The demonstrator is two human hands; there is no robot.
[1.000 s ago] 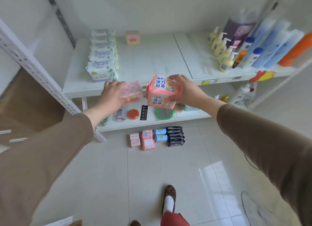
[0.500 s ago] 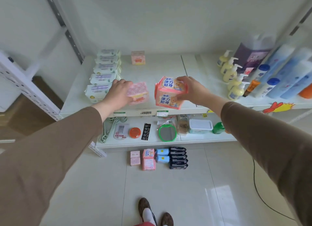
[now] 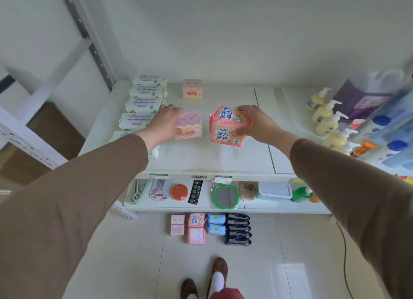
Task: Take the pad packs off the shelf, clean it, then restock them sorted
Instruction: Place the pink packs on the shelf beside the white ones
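My left hand [image 3: 166, 120] grips a small pink patterned pad pack [image 3: 189, 125] over the white shelf [image 3: 201, 162]. My right hand [image 3: 252, 122] grips a larger salmon pad pack [image 3: 225, 129] with blue lettering, just to the right of the small one. A matching small pink pack [image 3: 192, 88] stands at the back of the shelf. A row of white and green packs [image 3: 143, 104] runs along the shelf's left side. On the floor below lie pink packs [image 3: 177, 225], salmon packs [image 3: 196, 231], blue packs [image 3: 216, 224] and several dark packs [image 3: 237, 229].
Pump bottles [image 3: 326, 115], a purple jug [image 3: 366, 95] and blue bottles [image 3: 384, 129] crowd the shelf's right side. The lower shelf holds a green mirror [image 3: 225, 196], an orange lid [image 3: 179, 192] and a clear lidded box [image 3: 274, 190]. A metal upright [image 3: 89, 44] stands at the left. My feet [image 3: 205, 281] are on the tile floor.
Both hands have carried their packs forward from the shelf's front edge to over the middle of the shelf. The view has tilted up.
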